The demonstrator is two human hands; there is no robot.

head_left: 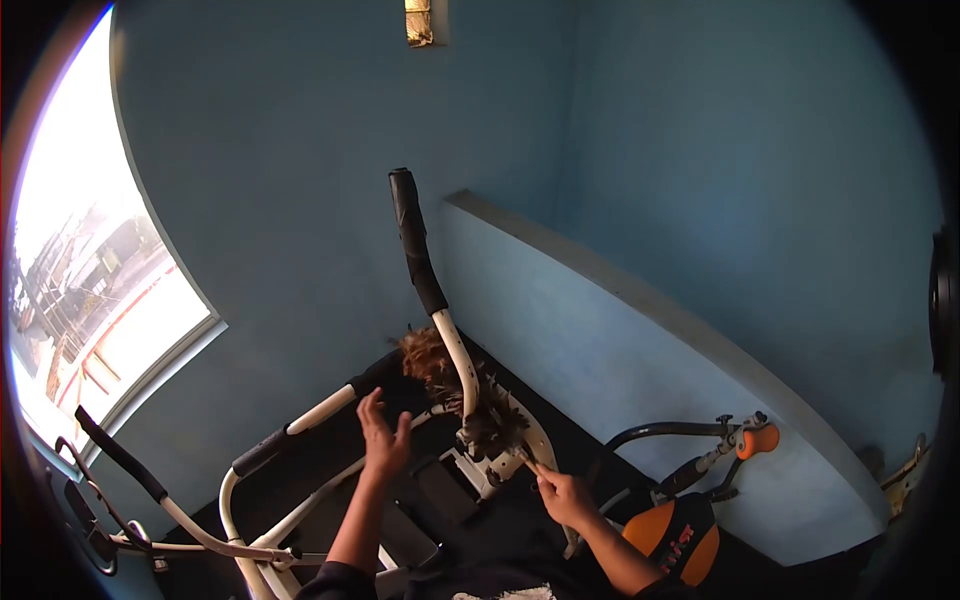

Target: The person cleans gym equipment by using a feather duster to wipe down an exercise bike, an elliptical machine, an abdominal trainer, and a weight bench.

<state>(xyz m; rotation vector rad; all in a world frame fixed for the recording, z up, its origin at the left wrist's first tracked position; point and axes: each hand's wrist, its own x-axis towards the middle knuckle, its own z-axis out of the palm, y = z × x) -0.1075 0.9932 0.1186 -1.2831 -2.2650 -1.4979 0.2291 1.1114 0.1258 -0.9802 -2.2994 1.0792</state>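
My right hand (pixel 565 497) is closed around the light handle of a brown feather duster (pixel 495 420). Its feathers reach up and to the left, behind and beside the cream metal bar (pixel 459 360) of an exercise machine. A black foam grip (pixel 413 235) covers the bar's upper end. My left hand (pixel 384 437) is raised left of the duster, holding nothing, with thumb and fingers apart. The machine's pedal (pixel 446 487) lies below, between my two hands.
Cream rails (pixel 320 412) with black grips extend on the left. An orange and black exercise machine (pixel 675 535) stands at the lower right, by a low blue wall (pixel 640 330). A bright window (pixel 110 270) is at the far left.
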